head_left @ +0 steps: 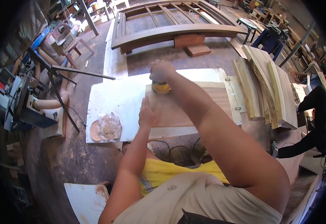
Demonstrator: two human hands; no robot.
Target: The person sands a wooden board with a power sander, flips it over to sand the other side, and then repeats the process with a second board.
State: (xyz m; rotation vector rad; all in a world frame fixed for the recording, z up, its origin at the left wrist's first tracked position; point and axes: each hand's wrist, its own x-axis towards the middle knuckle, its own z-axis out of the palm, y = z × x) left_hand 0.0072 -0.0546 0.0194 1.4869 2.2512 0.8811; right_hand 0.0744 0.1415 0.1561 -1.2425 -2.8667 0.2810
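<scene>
A flat wooden board (192,106) lies on a white worktop (121,93). My right hand (162,70) is closed over the top of a yellow and black power sander (161,87), which rests at the board's far left corner. Against the board's left edge lies my left hand (147,113), its fingers apart and pointing away from me. Near the worktop's left end are a plastic bag (109,126) and a round pinkish disc (95,131), partly covered by the bag.
A large slatted wooden frame (178,30) stands beyond the worktop. Thick rough planks (267,87) lean at the right, and a person in dark clothes (314,119) is beyond them. Metal bars (82,72) and a ribbed hose (51,103) are at the left.
</scene>
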